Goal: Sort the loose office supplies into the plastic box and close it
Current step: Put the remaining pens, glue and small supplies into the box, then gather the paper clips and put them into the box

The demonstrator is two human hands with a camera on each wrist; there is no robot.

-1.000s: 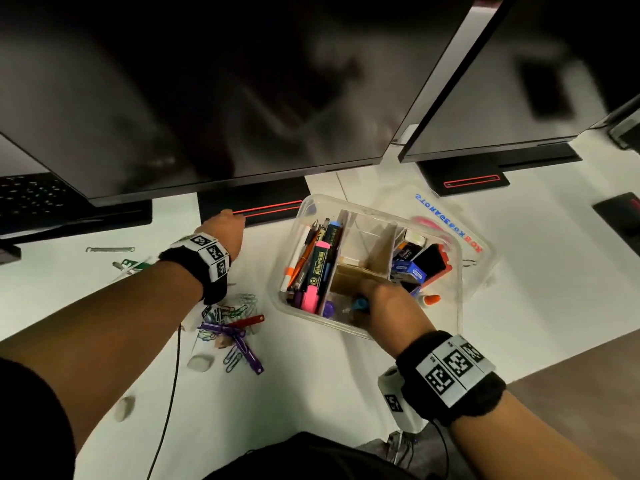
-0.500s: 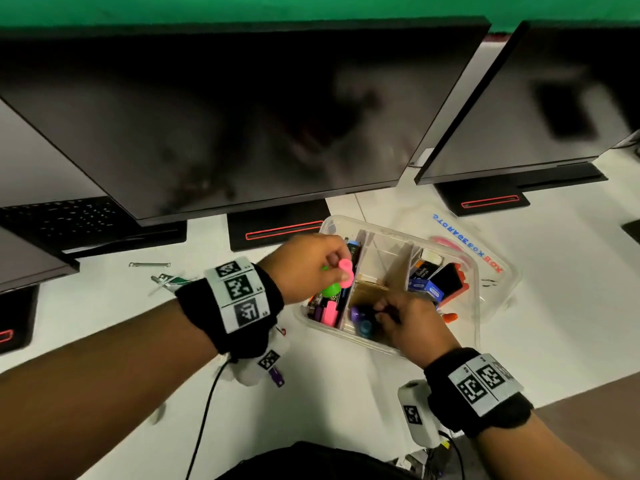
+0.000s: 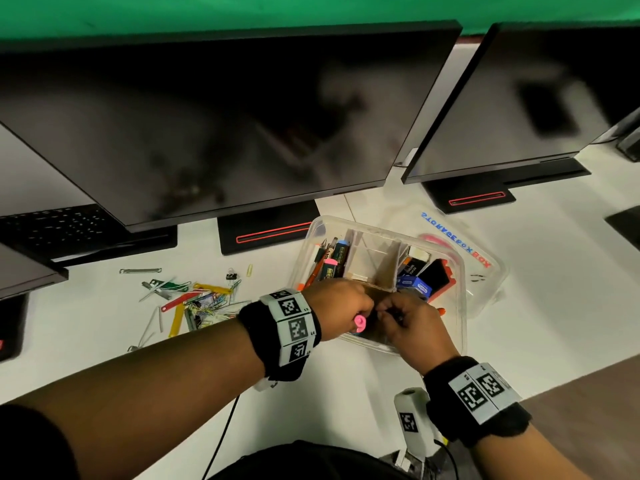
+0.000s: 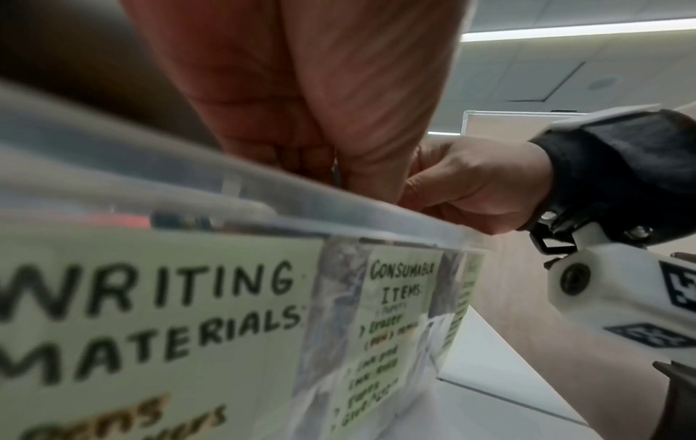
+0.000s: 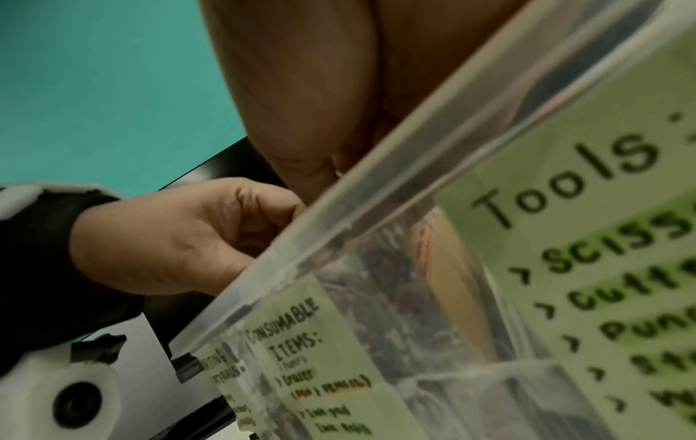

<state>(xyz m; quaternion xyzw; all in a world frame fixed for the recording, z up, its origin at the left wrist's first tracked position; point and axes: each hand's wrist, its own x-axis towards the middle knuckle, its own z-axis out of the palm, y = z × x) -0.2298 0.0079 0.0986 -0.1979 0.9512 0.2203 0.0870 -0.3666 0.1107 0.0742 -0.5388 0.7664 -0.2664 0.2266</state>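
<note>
The clear plastic box [image 3: 459,289] stands open on the white desk, with pens and markers [image 3: 329,263] in its left compartment and small boxes on its right side. Its near wall [image 4: 188,312] carries labels for writing materials, consumable items and tools. My left hand [image 3: 360,306] hovers over the box's near edge and grips a small pink item [image 3: 360,322]. My right hand [image 3: 391,313] meets it fingertip to fingertip, its fingers curled and pinching something small and dark that I cannot make out. Both hands show curled in the wrist views [image 4: 471,184] [image 5: 180,238].
Loose clips and coloured file fasteners [image 3: 194,299] lie in a heap on the desk left of the box. The clear lid [image 3: 485,258] lies behind the box on the right. Two monitors [image 3: 221,126] and their black stands [image 3: 266,233] overhang the desk behind.
My left hand came from the monitor stand to the box with the pink item, then dropped to the near edge beside my right hand. The right hand stayed in the box's near part.
</note>
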